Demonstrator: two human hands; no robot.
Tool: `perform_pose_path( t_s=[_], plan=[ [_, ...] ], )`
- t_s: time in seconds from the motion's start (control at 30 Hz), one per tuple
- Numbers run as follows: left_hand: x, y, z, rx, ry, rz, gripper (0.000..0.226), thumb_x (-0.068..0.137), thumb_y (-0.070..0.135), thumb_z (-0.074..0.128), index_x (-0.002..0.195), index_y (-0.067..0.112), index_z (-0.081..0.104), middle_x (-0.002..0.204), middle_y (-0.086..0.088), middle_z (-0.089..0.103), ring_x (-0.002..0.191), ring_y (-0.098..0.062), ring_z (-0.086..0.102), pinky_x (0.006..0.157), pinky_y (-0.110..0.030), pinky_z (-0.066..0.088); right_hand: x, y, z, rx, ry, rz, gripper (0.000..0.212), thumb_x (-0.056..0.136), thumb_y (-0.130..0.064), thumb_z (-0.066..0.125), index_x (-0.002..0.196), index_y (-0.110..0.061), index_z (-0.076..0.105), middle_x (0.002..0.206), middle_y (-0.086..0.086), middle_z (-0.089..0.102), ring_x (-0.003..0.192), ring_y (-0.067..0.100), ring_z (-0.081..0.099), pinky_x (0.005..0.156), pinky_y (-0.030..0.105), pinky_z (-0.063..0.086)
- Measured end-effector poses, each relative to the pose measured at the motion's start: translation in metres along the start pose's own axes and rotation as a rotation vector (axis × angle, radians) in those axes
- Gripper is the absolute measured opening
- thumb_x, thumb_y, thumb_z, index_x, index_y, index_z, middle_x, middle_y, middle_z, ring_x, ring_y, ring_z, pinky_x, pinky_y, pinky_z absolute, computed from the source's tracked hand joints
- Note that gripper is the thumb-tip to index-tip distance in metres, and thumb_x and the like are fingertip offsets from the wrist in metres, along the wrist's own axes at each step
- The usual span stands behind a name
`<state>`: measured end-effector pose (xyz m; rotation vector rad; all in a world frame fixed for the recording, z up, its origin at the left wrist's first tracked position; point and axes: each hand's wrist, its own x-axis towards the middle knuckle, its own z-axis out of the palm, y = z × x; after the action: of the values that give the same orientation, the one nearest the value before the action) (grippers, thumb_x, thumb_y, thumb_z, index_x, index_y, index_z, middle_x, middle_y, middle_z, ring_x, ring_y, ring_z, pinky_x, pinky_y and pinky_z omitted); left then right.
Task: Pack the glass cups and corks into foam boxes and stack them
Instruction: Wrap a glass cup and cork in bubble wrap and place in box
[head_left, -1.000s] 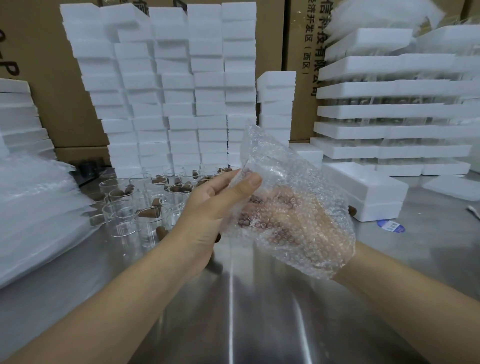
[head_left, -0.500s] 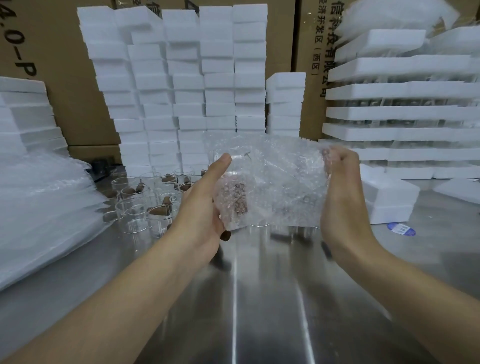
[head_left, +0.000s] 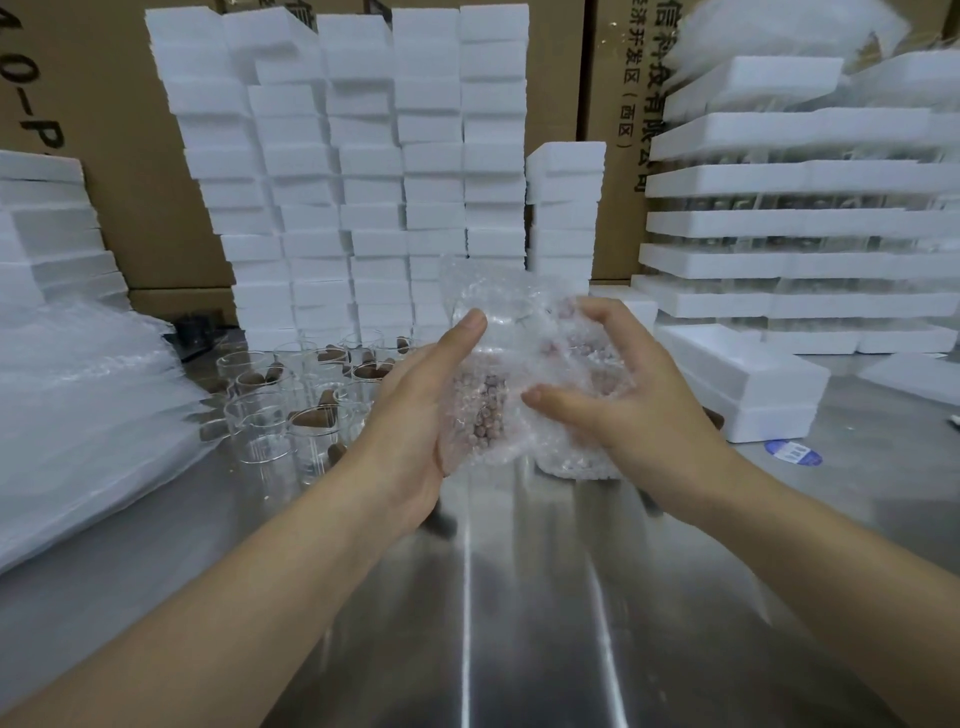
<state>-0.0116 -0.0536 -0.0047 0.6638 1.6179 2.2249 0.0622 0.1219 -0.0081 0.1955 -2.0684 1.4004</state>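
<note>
Both hands grasp a crumpled piece of bubble wrap (head_left: 511, 317) held up over the middle of the steel tabletop (head_left: 519, 623). The left hand (head_left: 415, 421) grips its left side, thumb on the near face and fingers showing through the film behind. The right hand (head_left: 636, 410) curls over its right side, thumb pointing left. Whether anything sits inside the wrap cannot be told.

The cups (head_left: 265, 415) stand in a cluster on the tabletop, left of the hands and farther back, with brown corks (head_left: 319, 415) in several of them. Foam boxes (head_left: 363, 182) rise in tall columns at the far side, just behind the cups. Two more (head_left: 753, 395) lie stacked to the right of the hands, and behind these are layered foam trays (head_left: 800, 223). A heap of plastic sheets (head_left: 78, 410) covers the left end of the tabletop. A blue label (head_left: 793, 452) lies near the right boxes. Cartons (head_left: 130, 156) stand at the back.
</note>
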Motion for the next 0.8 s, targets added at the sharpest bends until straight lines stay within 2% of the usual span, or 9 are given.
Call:
perform_pose_path(
  t_s=[0.07, 0.13, 0.2, 0.33, 0.43, 0.5, 0.6, 0.7, 0.8],
  plan=[
    [0.001, -0.001, -0.001, 0.004, -0.02, 0.003, 0.065, 0.089, 0.059, 0.072, 0.14, 0.019, 0.068, 0.132, -0.008, 0.076, 0.124, -0.029, 0.073, 0.114, -0.055, 0.049, 0.001, 0.0, -0.002, 0.066, 0.026, 0.037, 0.032, 0.09, -0.015, 0.082, 0.114, -0.026, 0.064, 0.111, 0.007, 0.076, 0.091, 0.051, 0.071, 0.074, 0.066, 0.061],
    [0.001, -0.002, -0.001, 0.009, -0.027, 0.005, 0.066, 0.086, 0.057, 0.071, 0.139, 0.017, 0.069, 0.129, -0.01, 0.077, 0.12, -0.03, 0.075, 0.112, -0.054, 0.052, 0.003, -0.001, -0.005, 0.09, 0.065, 0.055, 0.02, 0.092, -0.006, 0.077, 0.101, -0.019, 0.065, 0.094, 0.011, 0.078, 0.078, 0.047, 0.072, 0.067, 0.06, 0.059],
    [0.002, -0.002, -0.001, 0.018, -0.012, 0.003, 0.066, 0.083, 0.058, 0.076, 0.136, 0.02, 0.071, 0.127, -0.008, 0.078, 0.118, -0.029, 0.075, 0.114, -0.055, 0.05, 0.006, -0.002, -0.007, 0.167, 0.092, 0.091, 0.022, 0.091, 0.0, 0.076, 0.091, -0.021, 0.068, 0.087, 0.008, 0.078, 0.076, 0.034, 0.074, 0.068, 0.048, 0.06],
    [0.003, -0.002, 0.0, 0.073, 0.015, -0.022, 0.059, 0.079, 0.061, 0.08, 0.129, 0.029, 0.075, 0.119, 0.001, 0.081, 0.115, -0.031, 0.076, 0.116, -0.058, 0.047, 0.011, -0.001, -0.01, 0.469, 0.125, 0.225, 0.023, 0.091, 0.004, 0.073, 0.111, -0.008, 0.073, 0.105, 0.017, 0.08, 0.096, 0.039, 0.079, 0.079, 0.048, 0.066],
    [0.003, -0.004, -0.002, 0.051, -0.025, -0.039, 0.036, 0.078, 0.057, 0.082, 0.105, 0.034, 0.084, 0.107, 0.001, 0.083, 0.1, -0.023, 0.081, 0.091, -0.05, 0.066, 0.014, -0.003, -0.014, 0.587, 0.145, 0.287, 0.028, 0.092, 0.004, 0.069, 0.119, -0.002, 0.072, 0.109, 0.012, 0.08, 0.096, 0.027, 0.079, 0.081, 0.037, 0.066],
    [0.003, -0.004, -0.002, 0.029, -0.06, -0.062, 0.026, 0.079, 0.054, 0.079, 0.094, 0.035, 0.086, 0.106, -0.001, 0.083, 0.094, -0.021, 0.082, 0.076, -0.042, 0.068, 0.015, -0.003, -0.015, 0.64, 0.176, 0.295, 0.028, 0.093, 0.004, 0.066, 0.12, -0.001, 0.071, 0.107, 0.007, 0.079, 0.093, 0.019, 0.077, 0.08, 0.027, 0.065],
    [0.004, -0.005, -0.001, -0.01, -0.096, -0.097, 0.02, 0.082, 0.052, 0.076, 0.089, 0.036, 0.086, 0.104, -0.002, 0.083, 0.09, -0.021, 0.082, 0.074, -0.042, 0.066, 0.015, 0.001, -0.015, 0.621, 0.189, 0.256, 0.029, 0.095, 0.002, 0.066, 0.124, -0.001, 0.07, 0.111, 0.006, 0.08, 0.098, 0.016, 0.077, 0.079, 0.022, 0.061],
    [0.004, -0.008, 0.001, -0.055, -0.113, -0.121, 0.038, 0.086, 0.051, 0.078, 0.112, 0.025, 0.083, 0.115, -0.006, 0.081, 0.098, -0.024, 0.08, 0.082, -0.051, 0.066, 0.012, 0.004, -0.013, 0.515, 0.193, 0.174, 0.018, 0.095, -0.003, 0.071, 0.113, -0.006, 0.073, 0.106, 0.008, 0.081, 0.1, 0.022, 0.078, 0.085, 0.029, 0.062],
    [0.002, -0.009, 0.005, -0.11, -0.089, -0.134, 0.053, 0.091, 0.05, 0.077, 0.133, 0.017, 0.072, 0.124, -0.009, 0.079, 0.109, -0.027, 0.079, 0.085, -0.05, 0.066, 0.007, 0.003, -0.008, 0.355, 0.126, 0.083, 0.011, 0.094, -0.018, 0.075, 0.105, -0.015, 0.079, 0.109, 0.008, 0.08, 0.108, 0.026, 0.076, 0.103, 0.046, 0.058]
  ],
)
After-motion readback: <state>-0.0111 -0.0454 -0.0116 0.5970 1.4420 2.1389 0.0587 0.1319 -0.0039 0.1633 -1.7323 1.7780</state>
